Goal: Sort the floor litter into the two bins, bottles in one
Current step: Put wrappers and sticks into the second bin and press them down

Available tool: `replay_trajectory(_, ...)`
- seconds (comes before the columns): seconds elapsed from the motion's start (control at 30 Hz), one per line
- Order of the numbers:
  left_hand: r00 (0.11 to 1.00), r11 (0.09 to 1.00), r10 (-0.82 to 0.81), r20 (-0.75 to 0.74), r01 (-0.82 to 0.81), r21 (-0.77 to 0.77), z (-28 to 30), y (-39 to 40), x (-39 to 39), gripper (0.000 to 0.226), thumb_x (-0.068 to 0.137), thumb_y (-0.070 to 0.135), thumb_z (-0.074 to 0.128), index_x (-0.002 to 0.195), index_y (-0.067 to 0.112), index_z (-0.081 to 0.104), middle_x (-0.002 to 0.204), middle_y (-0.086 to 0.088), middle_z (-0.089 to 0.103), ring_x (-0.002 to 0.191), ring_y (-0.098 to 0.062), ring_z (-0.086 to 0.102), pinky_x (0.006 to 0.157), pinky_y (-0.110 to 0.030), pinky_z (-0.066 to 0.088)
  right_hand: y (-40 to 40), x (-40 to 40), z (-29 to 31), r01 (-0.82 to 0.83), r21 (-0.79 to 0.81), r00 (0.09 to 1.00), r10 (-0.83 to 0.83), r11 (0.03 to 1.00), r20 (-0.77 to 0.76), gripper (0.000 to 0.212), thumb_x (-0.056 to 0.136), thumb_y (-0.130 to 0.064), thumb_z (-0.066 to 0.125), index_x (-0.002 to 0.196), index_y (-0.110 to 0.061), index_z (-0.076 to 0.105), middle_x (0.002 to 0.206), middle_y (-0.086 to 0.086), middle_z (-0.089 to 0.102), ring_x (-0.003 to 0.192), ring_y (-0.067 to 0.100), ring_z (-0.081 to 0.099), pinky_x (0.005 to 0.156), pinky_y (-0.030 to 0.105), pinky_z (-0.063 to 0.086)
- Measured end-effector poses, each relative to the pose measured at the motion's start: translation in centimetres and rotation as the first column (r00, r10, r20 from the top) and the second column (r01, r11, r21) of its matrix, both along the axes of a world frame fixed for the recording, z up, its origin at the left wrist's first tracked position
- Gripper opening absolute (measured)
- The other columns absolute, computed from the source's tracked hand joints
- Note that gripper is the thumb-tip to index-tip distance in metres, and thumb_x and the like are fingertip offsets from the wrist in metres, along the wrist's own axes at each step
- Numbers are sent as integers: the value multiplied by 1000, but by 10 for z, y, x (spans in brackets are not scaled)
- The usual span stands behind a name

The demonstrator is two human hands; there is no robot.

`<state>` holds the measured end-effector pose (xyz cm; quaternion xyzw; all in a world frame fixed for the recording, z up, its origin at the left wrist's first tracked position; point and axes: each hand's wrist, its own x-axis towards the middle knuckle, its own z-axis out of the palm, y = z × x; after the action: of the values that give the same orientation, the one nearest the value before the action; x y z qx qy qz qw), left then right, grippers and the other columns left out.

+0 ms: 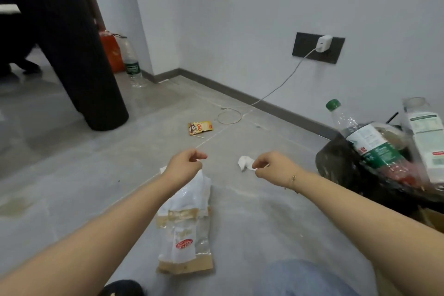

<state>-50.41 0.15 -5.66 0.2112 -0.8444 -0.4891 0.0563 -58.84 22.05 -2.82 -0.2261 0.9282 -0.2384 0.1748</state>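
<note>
The person crouches over a grey tiled floor [72,163] with both arms stretched forward. The left hand [185,163] is curled with fingers pinched at the top of a white plastic bread bag [185,223]; it appears to be grasping the bag's upper edge, the rest of the bag trailing down toward the near edge of the floor. The right hand [271,167] is pinched on a corner of a crumpled white tissue [245,162], which lies between the two hands. At the right edge of the floor stands a black bin [336,163] already holding a green-capped bottle [367,142] and a clear carton-like container [425,137]; so the bottle bin seems to be this one, and neither item in hand belongs there. A second bin cannot be made out with certainty. Farther off, near the wall, lie a yellow snack wrapper [200,127] and a looped white charger cable [229,115], and a clear water bottle [132,65] stands by the far corner beside an orange bag [111,51]. To do this step well, the pinch on the tissue should be firmed before lifting, since it is light and loosely held, and the bag gathered up so it does not drag crumbs. Both should go into the non-bottle bin together.
</note>
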Motion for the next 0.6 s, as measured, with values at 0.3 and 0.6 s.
replay_trajectory(0.3, 981, 863, -65, 183, 147, -484, -83, -61, -124, 39, 86, 11, 55, 125, 16, 57, 133, -6, 52, 125, -22, 46, 103, -30, 35, -54, -77, -111, -38, -13, 999, 38, 999, -35, 42, 87, -19, 57, 129, -23, 57, 149, 7, 32, 133, 26, 37, 105, 29, 34)
replay_trajectory(0.6, 912, 654, 25, 410, 296, -697, -148, -131, -249, 52, 90, 25, 56, 138, 15, 41, 144, -10, 38, 130, -31, 39, 103, -43, 37, -84, -104, -190, -111, 108, 993, 114, 988, -28, 52, 93, -33, 43, 143, -25, 31, 159, 4, -6, 145, 28, 7, 118, 35, 16)
